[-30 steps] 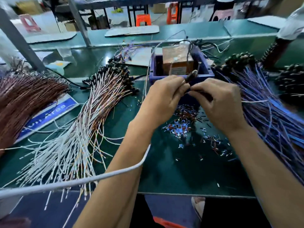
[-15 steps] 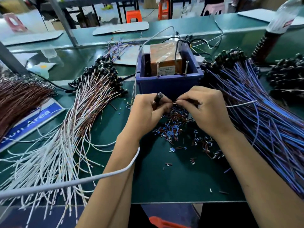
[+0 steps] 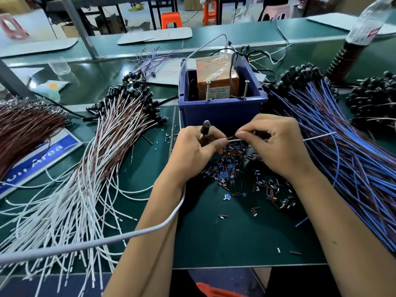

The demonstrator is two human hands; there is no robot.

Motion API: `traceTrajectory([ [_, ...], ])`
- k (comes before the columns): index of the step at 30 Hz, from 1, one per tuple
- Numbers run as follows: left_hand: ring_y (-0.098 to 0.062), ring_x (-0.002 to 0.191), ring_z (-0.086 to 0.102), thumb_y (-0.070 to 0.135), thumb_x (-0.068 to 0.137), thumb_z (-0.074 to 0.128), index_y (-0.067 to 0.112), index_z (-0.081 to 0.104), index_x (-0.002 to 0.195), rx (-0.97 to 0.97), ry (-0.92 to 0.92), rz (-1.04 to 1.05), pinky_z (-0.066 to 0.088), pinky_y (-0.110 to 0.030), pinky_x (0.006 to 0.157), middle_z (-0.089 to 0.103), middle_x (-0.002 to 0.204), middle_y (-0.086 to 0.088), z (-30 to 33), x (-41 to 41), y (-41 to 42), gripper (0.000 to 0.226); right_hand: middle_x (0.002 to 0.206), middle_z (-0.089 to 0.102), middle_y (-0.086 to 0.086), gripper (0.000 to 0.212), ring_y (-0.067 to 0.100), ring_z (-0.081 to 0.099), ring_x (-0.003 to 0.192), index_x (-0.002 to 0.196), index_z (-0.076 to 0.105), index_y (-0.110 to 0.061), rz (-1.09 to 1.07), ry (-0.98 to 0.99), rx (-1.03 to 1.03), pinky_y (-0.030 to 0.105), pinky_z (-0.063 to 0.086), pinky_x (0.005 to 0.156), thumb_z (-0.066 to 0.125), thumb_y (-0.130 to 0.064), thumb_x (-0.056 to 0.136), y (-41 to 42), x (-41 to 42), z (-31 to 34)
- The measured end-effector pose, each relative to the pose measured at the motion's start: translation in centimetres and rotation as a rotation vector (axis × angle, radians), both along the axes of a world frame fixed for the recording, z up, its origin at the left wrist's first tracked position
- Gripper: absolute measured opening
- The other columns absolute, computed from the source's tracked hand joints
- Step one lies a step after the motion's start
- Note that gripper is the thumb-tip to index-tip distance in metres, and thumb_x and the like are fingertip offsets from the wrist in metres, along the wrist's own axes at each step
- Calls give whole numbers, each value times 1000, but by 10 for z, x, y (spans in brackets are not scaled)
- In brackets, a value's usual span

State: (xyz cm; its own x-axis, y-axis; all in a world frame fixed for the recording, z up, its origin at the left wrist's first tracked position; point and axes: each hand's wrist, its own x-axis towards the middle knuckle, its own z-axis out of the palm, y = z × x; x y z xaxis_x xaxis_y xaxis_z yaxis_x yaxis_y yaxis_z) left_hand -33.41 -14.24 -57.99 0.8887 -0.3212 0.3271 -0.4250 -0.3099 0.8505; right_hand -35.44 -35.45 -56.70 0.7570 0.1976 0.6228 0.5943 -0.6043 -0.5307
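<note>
We see the left hand curled round a black connector. Its rounded grey tip stands up above the knuckles, and the thumb presses sideways against a white wire. The right hand pinches that same wire between thumb and forefinger, with its other fingers bent under. The two hands sit close together, just in front of the blue bin. A short bare stretch of the wire bridges the gap between them, and its far end sticks out past the right hand over the blue wire bundle. We cannot tell whether the wire joins the connector inside the left palm.

Directly below the hands, a heap of cut sleeve pieces in blue, brown and white lies on the green surface, with strays scattered toward the near edge. The bin holds an orange wrapped block with two screws standing upright at its front.

To the left, a fan of white and brown wires ends in black connectors at its far end. Farther left we see a brown wire bundle above a blue sign. A grey cable crosses over the left forearm. A plastic bottle stands tilted at the far right.
</note>
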Motion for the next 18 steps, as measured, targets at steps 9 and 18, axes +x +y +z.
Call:
traceTrajectory([
  [9, -13, 63, 63, 6, 93, 72, 11, 75, 83, -48, 6, 56, 46, -28, 64, 70, 66, 3, -4, 2, 5, 11, 87, 72, -5, 8, 7, 67, 71, 101, 77, -13, -157, -21, 175, 32, 56, 68, 75, -20, 96, -8, -1, 1],
  [18, -11, 66, 63, 12, 94, 70, 10, 75, 88, -271, -33, 150, 47, -25, 68, 71, 69, -1, -2, -2, -4, 9, 56, 56, -7, 44, 7, 51, 50, 69, 70, -6, -197, -264, 176, 23, 34, 50, 55, -20, 108, 19, -12, -4],
])
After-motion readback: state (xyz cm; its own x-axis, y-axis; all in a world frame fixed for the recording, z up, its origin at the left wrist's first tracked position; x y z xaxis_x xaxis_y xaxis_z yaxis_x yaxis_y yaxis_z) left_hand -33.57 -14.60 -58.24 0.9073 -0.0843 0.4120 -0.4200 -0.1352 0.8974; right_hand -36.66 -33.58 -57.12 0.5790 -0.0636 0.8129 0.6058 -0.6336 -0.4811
